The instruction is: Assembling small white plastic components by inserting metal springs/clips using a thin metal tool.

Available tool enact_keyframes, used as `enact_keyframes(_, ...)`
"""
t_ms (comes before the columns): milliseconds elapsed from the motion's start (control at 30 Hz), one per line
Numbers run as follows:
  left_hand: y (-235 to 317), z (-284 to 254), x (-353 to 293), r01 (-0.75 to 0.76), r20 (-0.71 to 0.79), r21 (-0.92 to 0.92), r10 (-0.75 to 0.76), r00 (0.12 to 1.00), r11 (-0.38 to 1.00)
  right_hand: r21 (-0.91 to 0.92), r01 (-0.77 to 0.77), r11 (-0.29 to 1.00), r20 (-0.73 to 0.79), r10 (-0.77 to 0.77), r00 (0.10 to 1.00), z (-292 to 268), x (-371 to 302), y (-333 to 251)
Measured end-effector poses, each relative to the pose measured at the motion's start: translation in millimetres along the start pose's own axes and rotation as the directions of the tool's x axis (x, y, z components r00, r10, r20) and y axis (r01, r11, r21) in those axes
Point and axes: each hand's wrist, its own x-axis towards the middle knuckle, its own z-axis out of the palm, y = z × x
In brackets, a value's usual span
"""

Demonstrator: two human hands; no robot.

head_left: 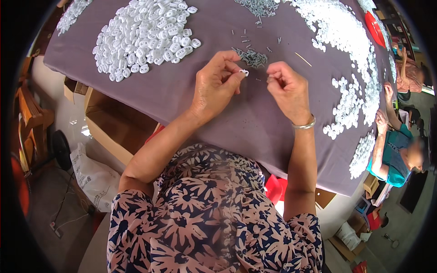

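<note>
My left hand (214, 84) pinches a small white plastic piece (245, 73) with holes between thumb and fingertips. Just to its right, apart from it, my right hand (289, 91) has its fingers pressed together; what they hold, if anything, is too small to make out. A small heap of grey metal pins or springs (252, 58) lies on the tablecloth beyond both hands, with several strays around it. At the far left rises a large pile of white oval plastic pieces (141, 34), each with holes.
A brown cloth covers the table (191, 84). Small white parts (350, 109) spread along its right side, near a red dish (374, 29) and a thin stick (302, 59). An open cardboard box (114, 123) stands below left. A co-worker in teal (393, 154) sits at the right.
</note>
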Motion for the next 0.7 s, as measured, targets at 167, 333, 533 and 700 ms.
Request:
enact_keyframes(167, -0.3, -3.7, 0.5, -0.002, -0.037, -0.041, 0.000, 0.999, 0.999, 0.091, -0.098, 0.991, 0.068, 0.092, 0.993, -10.0, 2.0, 1.4)
enact_keyframes(333, -5.5, -2.7, 1.4, -0.028, -0.005, 0.007, 0.028, 1.000, 1.000, -0.144, 0.115, 0.983, 0.182, -0.088, 0.979, 3.4, 5.3, -5.9)
enact_keyframes(533, -7.2, 0.3, 2.2, -0.062, 0.008, 0.008, 0.062, 0.998, 0.998, -0.149, 0.129, 0.980, 0.185, -0.101, 0.977, 2.5, 7.1, -3.5)
enact_keyframes(700, -3.9, 1.6, 2.3, -0.054, 0.128, -0.039, 0.058, 0.990, 0.998, 0.299, -0.103, 0.949, 0.129, 0.067, 0.989, 1.2, 1.4, -6.5)
